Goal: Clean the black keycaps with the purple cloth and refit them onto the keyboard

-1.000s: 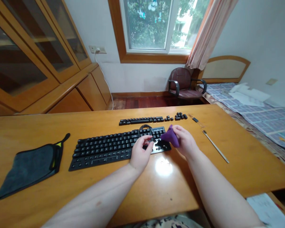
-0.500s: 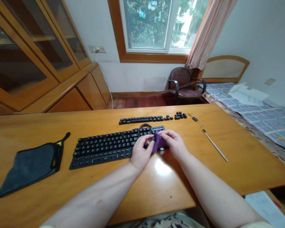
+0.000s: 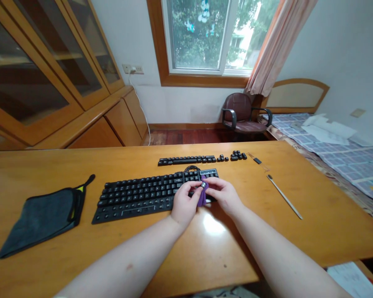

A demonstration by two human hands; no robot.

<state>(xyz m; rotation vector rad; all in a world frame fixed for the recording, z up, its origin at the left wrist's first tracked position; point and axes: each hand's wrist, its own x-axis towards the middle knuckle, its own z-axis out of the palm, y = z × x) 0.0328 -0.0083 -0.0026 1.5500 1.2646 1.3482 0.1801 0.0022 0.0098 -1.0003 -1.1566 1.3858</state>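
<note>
Above the right part of a black keyboard [image 3: 139, 190], my two hands meet fingertip to fingertip. My left hand [image 3: 185, 203] is closed in a pinch on a small black keycap [image 3: 203, 185]. Bunched around and below that keycap is a purple cloth [image 3: 201, 201], pinched between the fingers of my right hand [image 3: 226, 195]. Part of the keyboard's right end is covered by both hands. Its front rows are bare of keycaps, with switches showing. Behind it lie a row of removed keycaps [image 3: 186, 160] and a cluster of keycaps [image 3: 238, 156].
A folded dark grey cloth [image 3: 46, 215] with a black strap lies at the left. To the right are a thin stick with a dark tip [image 3: 285, 197] and a small black wire tool [image 3: 257, 161]. A chair [image 3: 240, 111] stands beyond the wooden table [image 3: 121, 265].
The purple cloth is now folded narrower around the keycap, whose top shows between my fingertips. My right hand has drawn in slightly toward my left. The camera view has shifted a little.
</note>
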